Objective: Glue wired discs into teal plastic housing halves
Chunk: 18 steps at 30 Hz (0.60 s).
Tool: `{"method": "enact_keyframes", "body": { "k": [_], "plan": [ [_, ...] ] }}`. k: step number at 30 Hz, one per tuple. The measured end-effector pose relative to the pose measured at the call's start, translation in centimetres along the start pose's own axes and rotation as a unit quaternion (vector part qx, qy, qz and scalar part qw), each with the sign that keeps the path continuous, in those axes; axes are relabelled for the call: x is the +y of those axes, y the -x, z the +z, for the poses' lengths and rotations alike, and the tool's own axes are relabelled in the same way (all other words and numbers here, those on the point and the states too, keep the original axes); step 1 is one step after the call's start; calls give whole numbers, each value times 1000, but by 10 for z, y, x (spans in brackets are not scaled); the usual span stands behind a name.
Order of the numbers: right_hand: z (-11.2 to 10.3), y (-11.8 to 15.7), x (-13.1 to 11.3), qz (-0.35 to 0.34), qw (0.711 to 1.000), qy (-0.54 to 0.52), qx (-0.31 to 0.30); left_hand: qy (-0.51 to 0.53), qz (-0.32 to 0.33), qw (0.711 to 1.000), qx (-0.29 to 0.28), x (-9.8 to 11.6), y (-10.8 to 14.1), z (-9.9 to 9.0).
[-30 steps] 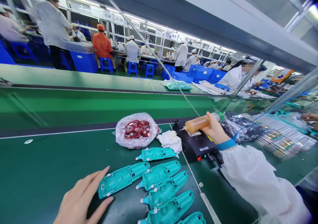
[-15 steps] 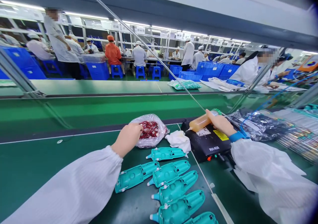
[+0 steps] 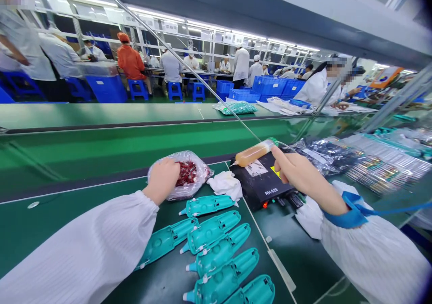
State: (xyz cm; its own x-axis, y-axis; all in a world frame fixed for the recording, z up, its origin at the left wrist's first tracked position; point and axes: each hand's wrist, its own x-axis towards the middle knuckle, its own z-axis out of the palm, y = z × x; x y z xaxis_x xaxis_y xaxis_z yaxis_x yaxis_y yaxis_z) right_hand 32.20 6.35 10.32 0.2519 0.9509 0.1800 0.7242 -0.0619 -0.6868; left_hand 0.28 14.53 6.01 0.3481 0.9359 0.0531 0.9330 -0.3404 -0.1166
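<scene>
My left hand (image 3: 162, 178) reaches into a clear plastic bag (image 3: 202, 178) of thin red wires (image 3: 186, 173) with small pale discs. Its fingers are closed and bent down at the wires, and the fingertips are hidden. My right hand (image 3: 295, 167) is by the green-capped end of a syringe (image 3: 254, 153) filled with amber fluid. The syringe lies on a black box (image 3: 259, 182) marked RH-928. The index finger is stretched out near the cap, the other fingers loosely bent; no grip on the barrel shows. Several teal plastic shell halves (image 3: 214, 230) lie in front.
A crumpled white cloth (image 3: 225, 184) lies between bag and box. To the right are black plastic packaging (image 3: 319, 155) and rows of slim metal-tipped parts (image 3: 378, 173). A blue wrist strap (image 3: 353, 209) trails a cord. A thin rod (image 3: 175, 56) slants across. Several co-workers sit beyond.
My right hand has let go of the syringe, which now rests on the box, and has drawn back to the right. My left hand has moved deeper over the bag. The view has shifted rightward.
</scene>
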Motion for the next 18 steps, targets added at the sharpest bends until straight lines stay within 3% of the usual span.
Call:
{"method": "enact_keyframes", "body": {
  "k": [5,8,12,18],
  "plan": [
    [-8,32,-12,0,998,-4,-56,20,-10,999,-27,-10,-7,-7],
    [-6,44,-10,-18,997,-36,-70,50,-33,998,-8,-18,-7,-13],
    [1,53,-9,-31,992,-75,-95,100,-42,994,31,-25,-6,-25],
    [8,59,-19,-52,986,-81,-136,173,-47,983,32,-27,1,-46]
  ]
}}
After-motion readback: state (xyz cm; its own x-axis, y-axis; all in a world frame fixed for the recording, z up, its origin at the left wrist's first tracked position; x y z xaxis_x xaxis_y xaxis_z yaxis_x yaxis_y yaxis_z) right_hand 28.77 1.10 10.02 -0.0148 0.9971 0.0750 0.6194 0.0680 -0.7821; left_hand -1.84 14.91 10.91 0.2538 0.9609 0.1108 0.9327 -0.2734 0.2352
